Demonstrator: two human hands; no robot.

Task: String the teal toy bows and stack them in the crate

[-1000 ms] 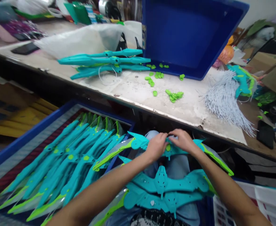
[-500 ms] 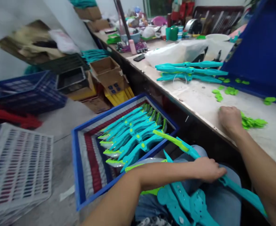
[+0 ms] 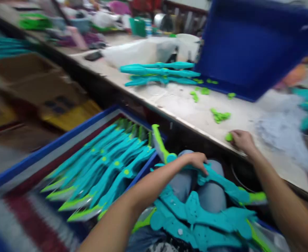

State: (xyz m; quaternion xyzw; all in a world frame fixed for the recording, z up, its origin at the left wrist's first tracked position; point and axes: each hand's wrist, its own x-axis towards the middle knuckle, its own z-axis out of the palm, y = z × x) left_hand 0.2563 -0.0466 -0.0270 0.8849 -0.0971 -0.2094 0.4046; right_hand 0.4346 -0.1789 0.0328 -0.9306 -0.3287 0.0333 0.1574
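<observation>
Pulling back from the little heap of green parts [image 3: 219,116], the right hand [image 3: 242,140] is now sitting at the near edge of the workbench [image 3: 175,102], its fingertips pressing together on a single green piece [image 3: 229,137] that is resting just at that edge. Swinging round since half a second ago, the teal bow [image 3: 217,178] is lying across the person's lap with its green tip pointing up toward the bench, and the left hand [image 3: 196,161] is curling its fingers over the bow's middle and gripping it, though blur is hiding the thumb. More teal bow halves [image 3: 201,218] are piling on the lap below. Finished bows are filling the blue crate [image 3: 51,148] at the left, and a tilted blue bin [image 3: 248,45] is standing on the bench behind the scattered green parts
</observation>
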